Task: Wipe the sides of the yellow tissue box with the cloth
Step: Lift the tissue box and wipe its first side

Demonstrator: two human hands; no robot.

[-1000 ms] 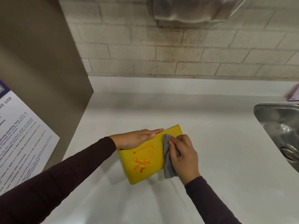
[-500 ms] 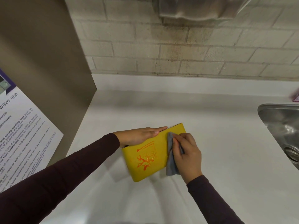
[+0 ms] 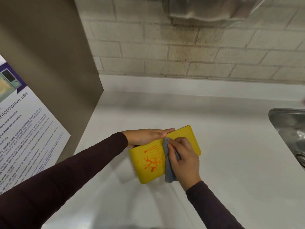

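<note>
A yellow tissue box (image 3: 149, 162) with an orange drawing on its near side stands on the white counter (image 3: 231, 154). My left hand (image 3: 146, 136) lies flat on the box's top edge, fingers straight, holding it steady. My right hand (image 3: 184, 160) grips a grey cloth (image 3: 168, 166) and presses it against the near yellow side, right of the drawing. The cloth's lower end hangs below the box's bottom edge. The box's far side is hidden.
A brown cabinet side (image 3: 54, 63) with a microwave-use notice (image 3: 21, 133) rises at the left. A steel sink (image 3: 290, 134) sits at the right edge. A brick wall (image 3: 181, 52) with a dispenser (image 3: 211, 9) stands behind the counter.
The cloth and my right hand have slid a little leftward across the box's near side. My left hand stays on top of the box. The camera has shifted slightly.
</note>
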